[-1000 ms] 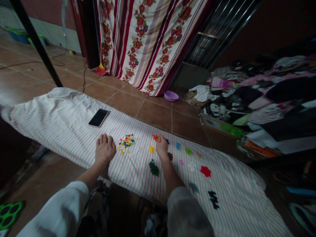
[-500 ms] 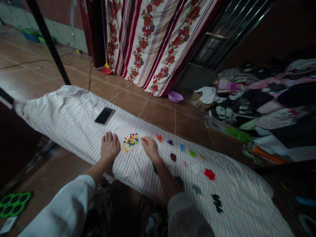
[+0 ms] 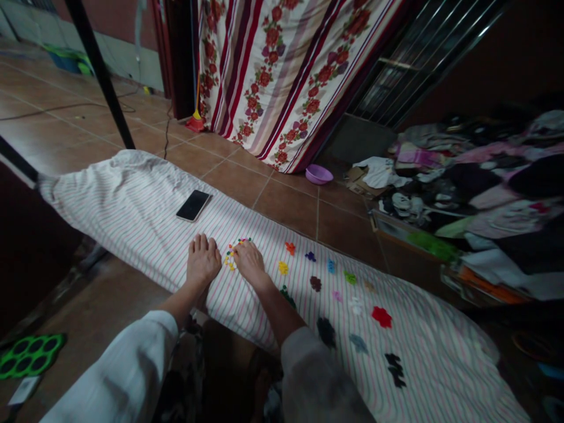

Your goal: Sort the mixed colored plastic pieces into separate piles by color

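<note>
Mixed colored pieces (image 3: 230,262) lie in a small heap on the striped cloth (image 3: 145,200), between the two hands. Left hand (image 3: 203,260): palm down on the cloth just beside the heap; whether its fingers are slack or curled beneath cannot be told. Right hand (image 3: 249,261): over the heap, fingers bent down toward it; whether a piece is pinched cannot be told.

Progress, as judged from the layout: single-color groups are already laid out to the right, among them orange pieces (image 3: 289,248), yellow pieces (image 3: 282,268), brown pieces (image 3: 315,284), red pieces (image 3: 381,316) and black pieces (image 3: 395,370). The heap, yellow, green and red among its colors, appears yet unsorted.

Obscured: the right hand covers much of the heap, so its count is unknown; the right forearm partly hides the dark green pieces (image 3: 288,297). Tan pieces (image 3: 369,286) and white pieces (image 3: 355,306) blend into the cloth.
</note>
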A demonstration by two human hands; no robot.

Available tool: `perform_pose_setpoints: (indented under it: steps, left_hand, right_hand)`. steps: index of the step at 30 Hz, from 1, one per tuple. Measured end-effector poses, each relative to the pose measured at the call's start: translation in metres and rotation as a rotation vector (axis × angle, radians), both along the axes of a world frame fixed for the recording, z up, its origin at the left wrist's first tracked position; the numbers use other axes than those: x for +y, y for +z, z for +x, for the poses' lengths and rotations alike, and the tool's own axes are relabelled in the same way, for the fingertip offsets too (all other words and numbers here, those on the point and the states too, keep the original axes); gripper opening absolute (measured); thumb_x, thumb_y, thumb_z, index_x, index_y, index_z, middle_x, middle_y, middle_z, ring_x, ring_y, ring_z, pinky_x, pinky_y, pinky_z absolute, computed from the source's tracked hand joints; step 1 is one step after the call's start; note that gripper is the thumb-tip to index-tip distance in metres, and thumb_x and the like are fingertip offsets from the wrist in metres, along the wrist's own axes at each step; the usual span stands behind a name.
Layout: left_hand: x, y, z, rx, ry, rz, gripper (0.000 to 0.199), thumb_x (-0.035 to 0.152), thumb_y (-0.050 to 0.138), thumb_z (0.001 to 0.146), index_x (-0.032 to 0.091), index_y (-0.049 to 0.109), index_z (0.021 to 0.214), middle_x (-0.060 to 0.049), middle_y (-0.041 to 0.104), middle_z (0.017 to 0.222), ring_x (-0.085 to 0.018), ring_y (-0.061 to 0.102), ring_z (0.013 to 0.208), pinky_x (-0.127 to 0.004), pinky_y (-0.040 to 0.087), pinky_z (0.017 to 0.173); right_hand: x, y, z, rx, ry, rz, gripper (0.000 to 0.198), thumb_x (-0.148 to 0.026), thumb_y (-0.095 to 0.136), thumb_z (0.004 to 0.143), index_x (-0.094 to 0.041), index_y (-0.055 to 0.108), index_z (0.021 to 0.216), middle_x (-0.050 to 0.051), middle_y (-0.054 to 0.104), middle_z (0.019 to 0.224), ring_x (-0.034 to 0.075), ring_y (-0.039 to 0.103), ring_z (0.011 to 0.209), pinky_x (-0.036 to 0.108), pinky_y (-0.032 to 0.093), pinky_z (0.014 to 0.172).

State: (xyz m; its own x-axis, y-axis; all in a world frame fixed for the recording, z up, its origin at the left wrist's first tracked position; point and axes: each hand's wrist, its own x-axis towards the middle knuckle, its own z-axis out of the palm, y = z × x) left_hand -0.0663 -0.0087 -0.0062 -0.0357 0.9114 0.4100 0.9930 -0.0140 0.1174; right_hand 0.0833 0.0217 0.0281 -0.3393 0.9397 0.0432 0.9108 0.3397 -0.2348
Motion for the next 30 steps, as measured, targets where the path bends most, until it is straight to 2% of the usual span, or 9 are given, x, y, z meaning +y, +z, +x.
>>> perform_pose_setpoints:
  steps: [7, 13, 17, 21, 25, 30]
  left_hand:
    - [0.001, -0.003, 0.0, -0.072, -0.01, -0.02, 0.042, 0.028, 0.036, 0.091, 0.008, 0.055, 0.122, -0.026, 0.051, 0.138, -0.037, 0.041, 0.136, -0.054, 0.033, 0.106]
    - [0.002, -0.002, 0.0, -0.06, 0.001, -0.016, 0.042, 0.029, 0.036, 0.091, 0.008, 0.056, 0.122, -0.025, 0.051, 0.138, -0.037, 0.041, 0.136, -0.053, 0.033, 0.106]
    - [0.001, 0.0, 0.0, -0.06, -0.008, -0.025, 0.042, 0.029, 0.035, 0.091, 0.008, 0.056, 0.121, -0.025, 0.051, 0.138, -0.037, 0.041, 0.135, -0.053, 0.033, 0.107]
    - [0.001, 0.002, 0.0, -0.068, -0.008, -0.019, 0.042, 0.029, 0.036, 0.091, 0.007, 0.056, 0.12, -0.026, 0.051, 0.138, -0.037, 0.041, 0.135, -0.052, 0.033, 0.107]
    - [0.0, 0.004, 0.0, -0.073, -0.015, -0.02, 0.04, 0.028, 0.036, 0.091, 0.007, 0.057, 0.118, -0.026, 0.052, 0.136, -0.037, 0.041, 0.135, -0.052, 0.033, 0.107]
    - [0.0, 0.002, 0.0, -0.044, -0.009, -0.005, 0.04, 0.029, 0.036, 0.091, 0.008, 0.057, 0.118, -0.024, 0.053, 0.136, -0.037, 0.042, 0.134, -0.052, 0.033, 0.106]
  right_hand:
    - [-0.005, 0.005, -0.006, -0.013, -0.03, -0.046, 0.025, -0.011, 0.046, 0.091, -0.018, 0.069, 0.099, 0.012, 0.064, 0.104, 0.022, 0.054, 0.101, 0.034, 0.041, 0.09]
    - [-0.01, 0.007, -0.011, -0.047, -0.054, -0.023, 0.026, -0.014, 0.044, 0.094, -0.019, 0.067, 0.102, 0.013, 0.063, 0.105, 0.024, 0.053, 0.101, 0.035, 0.044, 0.083]
    - [-0.01, 0.009, -0.014, -0.058, -0.022, -0.019, 0.027, -0.017, 0.041, 0.096, -0.017, 0.067, 0.103, 0.015, 0.063, 0.105, 0.026, 0.052, 0.104, 0.036, 0.044, 0.086]
    - [-0.009, 0.007, -0.012, -0.055, -0.008, -0.01, 0.021, -0.015, 0.049, 0.092, -0.017, 0.066, 0.104, 0.013, 0.064, 0.105, 0.024, 0.052, 0.105, 0.035, 0.043, 0.089]
    - [-0.009, 0.0, -0.003, 0.069, 0.011, 0.043, 0.022, -0.017, 0.053, 0.089, -0.019, 0.066, 0.107, 0.009, 0.064, 0.105, 0.021, 0.053, 0.104, 0.033, 0.041, 0.094]
    - [-0.007, -0.008, 0.011, 0.248, -0.027, 0.076, 0.021, -0.021, 0.052, 0.09, -0.022, 0.07, 0.099, 0.006, 0.064, 0.097, 0.018, 0.057, 0.096, 0.029, 0.044, 0.09]
